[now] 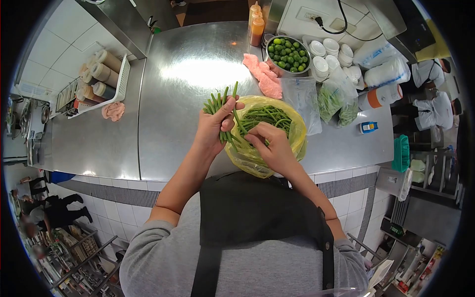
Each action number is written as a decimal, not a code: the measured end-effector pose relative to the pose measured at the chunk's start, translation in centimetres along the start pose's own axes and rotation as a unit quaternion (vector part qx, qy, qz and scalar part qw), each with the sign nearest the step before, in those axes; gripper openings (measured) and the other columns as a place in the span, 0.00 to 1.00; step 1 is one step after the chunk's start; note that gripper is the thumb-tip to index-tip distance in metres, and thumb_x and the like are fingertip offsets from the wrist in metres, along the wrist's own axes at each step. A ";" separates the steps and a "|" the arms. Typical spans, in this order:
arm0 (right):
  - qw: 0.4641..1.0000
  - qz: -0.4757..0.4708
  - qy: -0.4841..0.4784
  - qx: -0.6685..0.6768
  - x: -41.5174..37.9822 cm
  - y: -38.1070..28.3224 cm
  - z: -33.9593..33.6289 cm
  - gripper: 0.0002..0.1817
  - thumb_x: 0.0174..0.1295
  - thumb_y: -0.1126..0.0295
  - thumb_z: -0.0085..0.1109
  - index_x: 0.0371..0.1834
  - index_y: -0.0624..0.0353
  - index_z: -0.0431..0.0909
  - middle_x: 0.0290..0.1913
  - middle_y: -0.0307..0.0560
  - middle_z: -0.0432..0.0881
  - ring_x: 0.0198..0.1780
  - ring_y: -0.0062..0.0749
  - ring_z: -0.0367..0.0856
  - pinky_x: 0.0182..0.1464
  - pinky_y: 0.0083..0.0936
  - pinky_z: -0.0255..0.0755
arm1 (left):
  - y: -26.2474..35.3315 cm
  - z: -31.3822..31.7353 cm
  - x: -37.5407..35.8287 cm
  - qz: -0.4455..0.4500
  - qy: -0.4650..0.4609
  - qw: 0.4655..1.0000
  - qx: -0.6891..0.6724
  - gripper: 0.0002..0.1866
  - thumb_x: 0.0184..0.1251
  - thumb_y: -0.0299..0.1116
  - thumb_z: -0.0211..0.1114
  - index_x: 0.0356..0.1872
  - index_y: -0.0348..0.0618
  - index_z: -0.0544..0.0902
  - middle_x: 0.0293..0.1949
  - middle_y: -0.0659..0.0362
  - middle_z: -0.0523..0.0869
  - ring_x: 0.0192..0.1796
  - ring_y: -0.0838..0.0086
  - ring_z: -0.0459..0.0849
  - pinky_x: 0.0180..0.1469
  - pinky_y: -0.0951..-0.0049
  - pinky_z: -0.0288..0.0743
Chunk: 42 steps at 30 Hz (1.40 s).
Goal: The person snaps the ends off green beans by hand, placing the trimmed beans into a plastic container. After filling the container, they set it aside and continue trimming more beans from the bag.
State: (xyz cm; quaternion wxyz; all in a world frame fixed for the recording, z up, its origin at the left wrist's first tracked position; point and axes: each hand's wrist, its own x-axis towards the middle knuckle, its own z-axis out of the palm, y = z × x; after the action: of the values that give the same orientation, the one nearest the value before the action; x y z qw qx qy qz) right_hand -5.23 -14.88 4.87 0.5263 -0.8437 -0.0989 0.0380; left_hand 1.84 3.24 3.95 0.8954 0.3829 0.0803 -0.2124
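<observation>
A yellow plastic bag [298, 123] stands open on the steel counter, with many green beans [267, 117] inside. My left hand [217, 123] is closed round a bunch of green beans [212, 104] at the bag's left edge; their tips stick out above and below the fist. Over the bag's mouth, my right hand [269, 141] has its fingers pinched together, close to the beans' lower ends. What is between those fingertips is too small to make out.
Behind the bag are a pink cloth [263, 75], a bowl of green limes [303, 63] and sauce bottles [257, 30]. Bagged greens [330, 100] and stacked white containers [320, 65] stand right. A bottle basket [122, 81] is left on the steel counter [173, 128]. Other people stand farther off.
</observation>
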 end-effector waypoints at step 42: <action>0.951 0.115 0.121 0.261 -0.2 1.8 -3.8 0.03 0.62 0.76 0.70 0.36 0.64 0.87 0.32 0.38 0.87 0.34 0.16 0.82 0.39 0.16 0.74 | -3.8 1.3 -1.4 0.076 -0.113 0.927 0.350 0.09 0.63 0.27 0.76 0.44 0.40 0.91 0.30 0.62 0.89 0.23 0.89 0.73 0.23 0.83 0.64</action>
State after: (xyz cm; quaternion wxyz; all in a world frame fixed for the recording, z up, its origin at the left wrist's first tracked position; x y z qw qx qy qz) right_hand -4.52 -19.06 4.93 0.7280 -0.6810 0.0763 0.0202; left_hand -1.16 0.40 2.85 0.7214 0.6501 -0.1300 -0.2000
